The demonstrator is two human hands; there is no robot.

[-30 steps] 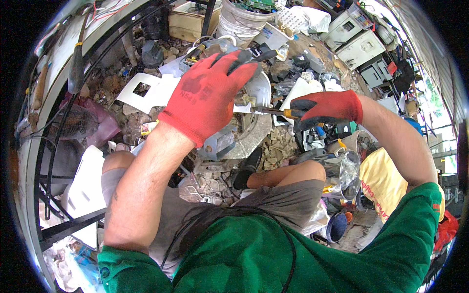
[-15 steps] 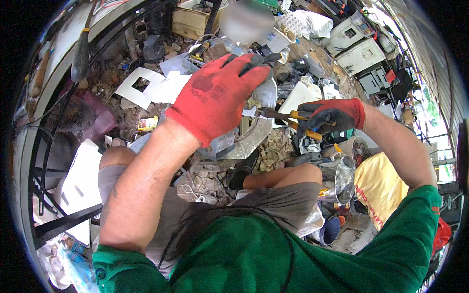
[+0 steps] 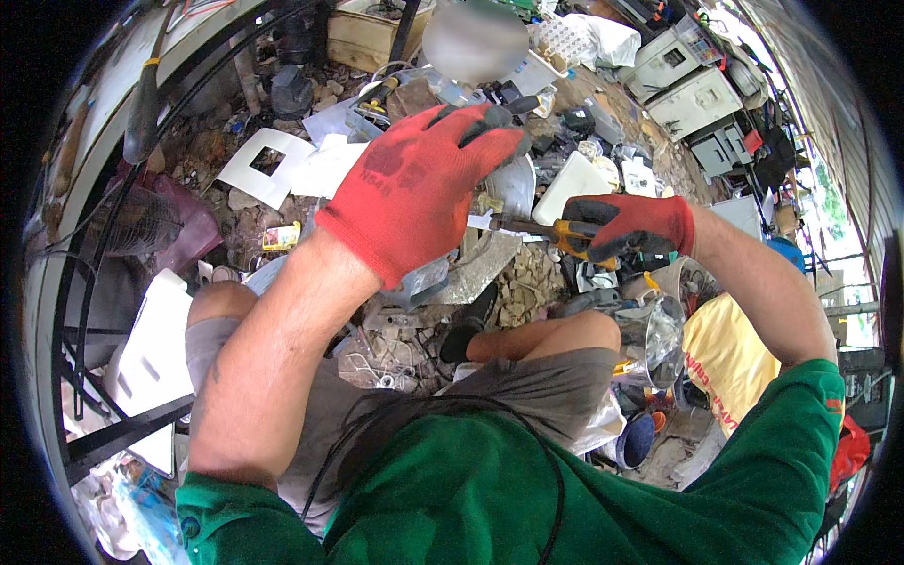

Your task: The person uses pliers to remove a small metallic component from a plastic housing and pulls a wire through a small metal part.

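Observation:
My left hand (image 3: 414, 184), in a red work glove with black fingertips, is raised in front of me with its fingers curled over. What it grips is mostly hidden beneath the glove; a dark tip (image 3: 524, 104) shows just beyond the fingers. In my right hand (image 3: 636, 226), also gloved in red and black, is a pair of pliers (image 3: 568, 237) with orange-yellow handles. Their jaws point left, at a small white piece (image 3: 480, 221) by the left glove's edge. A curved translucent plastic part (image 3: 516, 185) shows just past the left hand.
Rubble and scrap cover the ground. White panels (image 3: 267, 168) lie at the left, and a black-handled tool (image 3: 141, 113) hangs by a metal frame. A clear bucket (image 3: 662, 344) and a yellow bag (image 3: 730, 353) stand right of my knee. White appliance casings (image 3: 692, 104) are stacked far right.
My right hand has shifted slightly left with the pliers, and its fingers are now wrapped closer round the handles. The left hand has barely moved.

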